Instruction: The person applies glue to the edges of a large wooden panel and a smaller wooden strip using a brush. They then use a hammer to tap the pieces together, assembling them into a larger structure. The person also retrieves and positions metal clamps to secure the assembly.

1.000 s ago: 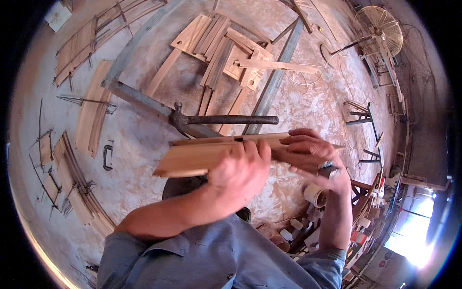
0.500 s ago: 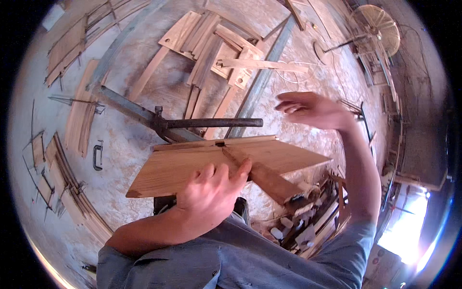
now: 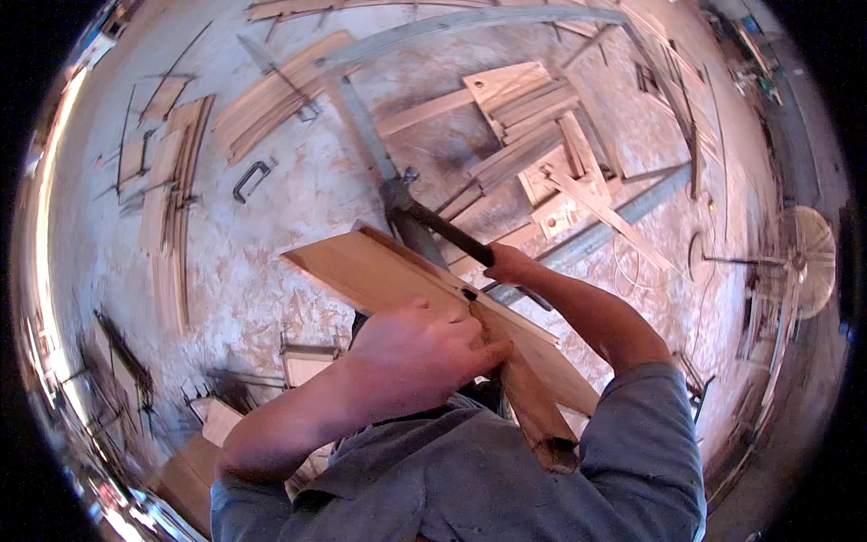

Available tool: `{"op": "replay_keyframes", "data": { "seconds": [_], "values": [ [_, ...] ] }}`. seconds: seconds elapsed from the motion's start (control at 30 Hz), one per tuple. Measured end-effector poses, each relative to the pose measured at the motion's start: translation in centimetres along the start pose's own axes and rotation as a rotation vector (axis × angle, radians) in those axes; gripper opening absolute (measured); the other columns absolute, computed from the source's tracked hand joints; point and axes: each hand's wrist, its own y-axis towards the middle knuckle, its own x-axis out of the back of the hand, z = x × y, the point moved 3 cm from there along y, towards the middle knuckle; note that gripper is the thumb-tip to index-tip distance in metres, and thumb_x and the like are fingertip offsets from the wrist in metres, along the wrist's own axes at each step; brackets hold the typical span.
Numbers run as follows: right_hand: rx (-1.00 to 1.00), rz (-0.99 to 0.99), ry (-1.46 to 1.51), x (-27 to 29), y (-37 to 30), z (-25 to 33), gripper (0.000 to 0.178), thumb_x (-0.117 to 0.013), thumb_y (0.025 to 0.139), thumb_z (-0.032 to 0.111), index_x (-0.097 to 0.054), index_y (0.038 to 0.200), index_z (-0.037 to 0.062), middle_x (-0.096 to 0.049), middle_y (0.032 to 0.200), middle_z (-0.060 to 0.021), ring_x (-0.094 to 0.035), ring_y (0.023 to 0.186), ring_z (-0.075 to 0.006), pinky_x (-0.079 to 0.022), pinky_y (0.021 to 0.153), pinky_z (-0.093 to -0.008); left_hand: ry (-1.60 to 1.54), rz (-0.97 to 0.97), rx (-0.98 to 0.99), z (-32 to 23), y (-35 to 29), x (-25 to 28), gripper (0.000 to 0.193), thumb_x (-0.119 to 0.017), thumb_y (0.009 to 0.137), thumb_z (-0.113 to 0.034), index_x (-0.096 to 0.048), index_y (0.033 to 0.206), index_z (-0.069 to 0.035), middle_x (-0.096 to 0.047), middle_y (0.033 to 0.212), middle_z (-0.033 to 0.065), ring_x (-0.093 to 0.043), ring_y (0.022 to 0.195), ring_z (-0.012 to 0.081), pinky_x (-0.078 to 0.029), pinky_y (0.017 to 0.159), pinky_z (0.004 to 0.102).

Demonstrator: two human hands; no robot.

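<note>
The pale board point(image 3: 384, 275) is lying aslant before the torso; the left hand point(image 3: 429, 348) is grasping the wooden bar point(image 3: 536, 406) against it, apparently for steadiness. The right hand point(image 3: 510, 266) is clasping the hammer point(image 3: 452, 237) by its handle, presumably for control.

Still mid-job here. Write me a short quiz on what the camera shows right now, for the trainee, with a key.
1. Open: Which hand grips the hammer?
2. True or false: The C-clamp lies on the floor, in the left part of the picture.
3. Multiple choice: What does the left hand rest over?
a) the hammer
b) the board
c) the C-clamp

Key:
1. The right hand.
2. True.
3. b.
</note>
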Motion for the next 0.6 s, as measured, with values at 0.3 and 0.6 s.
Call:
{"op": "replay_keyframes", "data": {
  "seconds": [0.3,0.6],
  "values": [
    [-0.137,-0.365,-0.065,17.7,-18.0,9.7,0.043,-0.067,0.078,0.044,-0.065,0.097,0.0048,-0.065,0.083,-0.0188,-0.064,0.079,-0.0339,-0.049,0.074,-0.0422,0.067,0.0,-0.014,1.1,2.0,0.4,0.04,-0.06,0.075,-0.02,-0.062,0.114,-0.027,-0.062,0.078,0.0003,-0.064,0.076,0.0197,-0.052,0.06,0.0366],
    [0.071,-1.242,0.683,13.4,-42.7,18.1,0.033,-0.06,0.088,0.014,-0.047,0.113,-0.0019,-0.055,0.071,-0.0054,-0.055,0.056,-0.0127,-0.047,0.051,-0.0249,0.09,0.104,-0.049,1.2,5.2,1.0,0.023,-0.059,0.079,-0.021,-0.061,0.102,-0.018,-0.066,0.083,0.0062,-0.065,0.08,0.0284,-0.05,0.065,0.044]
  ]
}}
